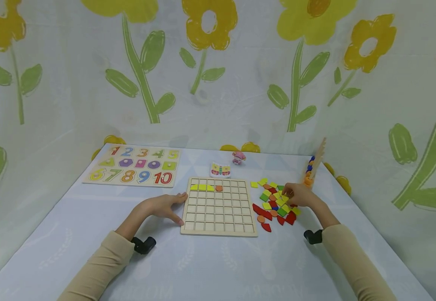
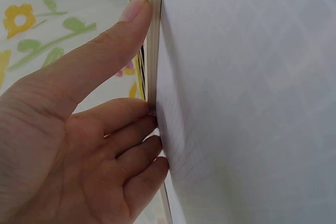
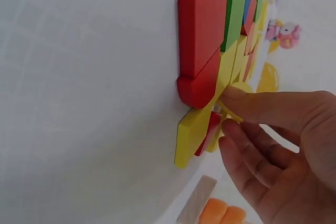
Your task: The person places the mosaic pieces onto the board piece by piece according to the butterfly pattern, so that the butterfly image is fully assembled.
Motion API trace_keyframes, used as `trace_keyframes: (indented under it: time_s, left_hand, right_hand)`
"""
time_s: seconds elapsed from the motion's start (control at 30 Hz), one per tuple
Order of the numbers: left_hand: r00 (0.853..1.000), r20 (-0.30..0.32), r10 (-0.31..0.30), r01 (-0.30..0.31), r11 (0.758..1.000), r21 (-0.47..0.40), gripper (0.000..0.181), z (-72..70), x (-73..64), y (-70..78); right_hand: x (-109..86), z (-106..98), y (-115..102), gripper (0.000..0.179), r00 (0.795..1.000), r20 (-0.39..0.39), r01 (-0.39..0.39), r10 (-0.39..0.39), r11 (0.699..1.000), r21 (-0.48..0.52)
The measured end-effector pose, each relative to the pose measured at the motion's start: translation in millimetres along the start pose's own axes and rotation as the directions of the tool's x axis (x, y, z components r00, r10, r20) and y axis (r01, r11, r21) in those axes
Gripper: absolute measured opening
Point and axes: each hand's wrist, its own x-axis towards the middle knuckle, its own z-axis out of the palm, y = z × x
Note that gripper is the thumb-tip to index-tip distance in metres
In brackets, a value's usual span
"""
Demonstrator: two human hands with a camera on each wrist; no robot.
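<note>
My left hand (image 1: pixel 164 205) rests against the left side of a wooden grid board (image 1: pixel 221 235); in the left wrist view its thumb and fingertips touch the board's edge (image 2: pixel 153 40). Near the board's top, several yellow pieces (image 1: pixel 202 188) and one orange round piece (image 1: pixel 219 188) lie in a row of cells. Over a loose pile of coloured wooden pieces (image 1: pixel 264 212), my right hand (image 1: pixel 297 195) pinches a thin yellow piece (image 3: pixel 230 112) between thumb and forefinger. Red pieces (image 3: pixel 202 27), a green piece (image 3: pixel 234 19) and other yellow pieces (image 3: pixel 191 136) lie beside those fingers.
Behind the grid board stand a butterfly picture card (image 1: pixel 220 170) and a small pink figurine (image 1: pixel 238 157). A number-and-shape puzzle board (image 1: pixel 114 170) lies at the back left. At the right edge stands a wooden frame with blue and orange beads (image 1: pixel 317 161).
</note>
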Motion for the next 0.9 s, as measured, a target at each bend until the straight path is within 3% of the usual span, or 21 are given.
trace_keyframes:
  time_s: [0.27, 0.5, 0.9]
  left_hand:
    - [1.0, 0.002, -0.005, 0.005, 1.0, -0.007, 0.099, -0.6, -1.1, 1.5]
    - [1.0, -0.002, -0.006, 0.006, 1.0, -0.014, 0.1, -0.7, -0.9, 0.5]
    - [1.0, -0.008, -0.01, 0.01, 1.0, -0.012, 0.099, 1.8, 0.3, -0.8]
  right_hand:
    - [-0.1, -9, -12, 0.009, 0.998, -0.011, 0.054, -0.054, 0.997, -0.051]
    - [6.0, -15, -37, 0.01, 0.991, -0.061, 0.111, -0.116, 0.99, -0.085]
    - [30.9, 9, -81, 0.012, 0.975, -0.075, 0.211, -0.208, 0.976, 0.044]
